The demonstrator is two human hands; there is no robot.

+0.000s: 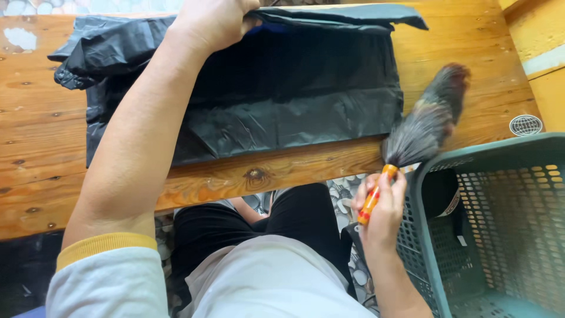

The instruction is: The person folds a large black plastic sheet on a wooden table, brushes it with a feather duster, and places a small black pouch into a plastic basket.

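- One black plastic bag lies spread flat across the wooden desk, its far edge folded over and its left end bunched into wrinkles.
- One feather duster is in view, with grey-brown feathers and a short orange handle; the feathers are blurred.
- One teal plastic basket with perforated walls stands at the lower right, just beside the near edge of the desk; a dark item lies inside it, too hidden to identify.
- One small round white marking shows on the desk near its right end.
- Two hands are in view, both belonging to the person wearing the camera, who sits at the desk in black shorts and a white top with a yellow cuff on the left sleeve.
- The left arm stretches forward, almost straight, from the lower left up over the bag to its far edge.
- The left hand is clenched on the folded far edge of the bag, fingers curled over the plastic and knuckles toward the camera.
- The right forearm rises from the lower right, between the person's lap and the basket, with the wrist held below the desk's near edge.
- The right hand is closed around the duster's orange handle, fingers wrapped about it and the thumb along it.
- The duster tilts up and to the right from that hand, its feathers over the bare wood just right of the bag, near the bag's right edge; whether they touch the desk cannot be told.
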